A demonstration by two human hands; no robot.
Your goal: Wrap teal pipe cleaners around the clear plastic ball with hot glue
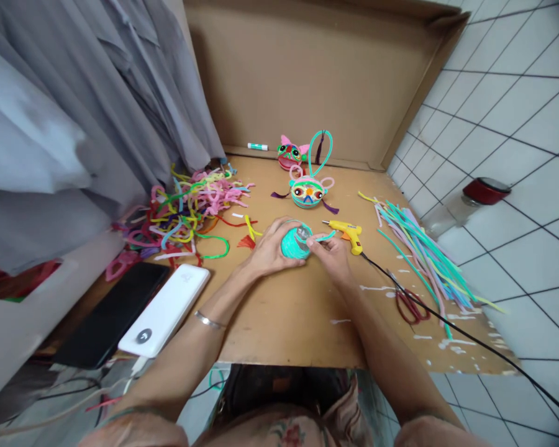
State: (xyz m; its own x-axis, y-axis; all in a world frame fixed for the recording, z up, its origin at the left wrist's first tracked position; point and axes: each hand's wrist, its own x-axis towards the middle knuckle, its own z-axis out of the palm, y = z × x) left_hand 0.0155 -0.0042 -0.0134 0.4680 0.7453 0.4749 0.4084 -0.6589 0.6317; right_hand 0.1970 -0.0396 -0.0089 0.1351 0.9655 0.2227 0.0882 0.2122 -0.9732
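My left hand is wrapped round a turquoise ball that looks wound with pipe cleaner, with a greyish patch uncovered on its upper right. My right hand pinches a turquoise pipe cleaner at the ball's right side; its free end sticks out to the right. Just beyond the right hand lies a yellow hot glue gun. Behind the ball stands a turquoise animal-face ornament with pink loop ears and purple tassels. A red and green one with pink ears sits farther back.
A tangled heap of coloured pipe cleaners covers the left side. Straight pipe cleaners lie at right by red-handled scissors, crossed by the glue gun's black cord. A white power bank, black phone-like slab and jar flank the table.
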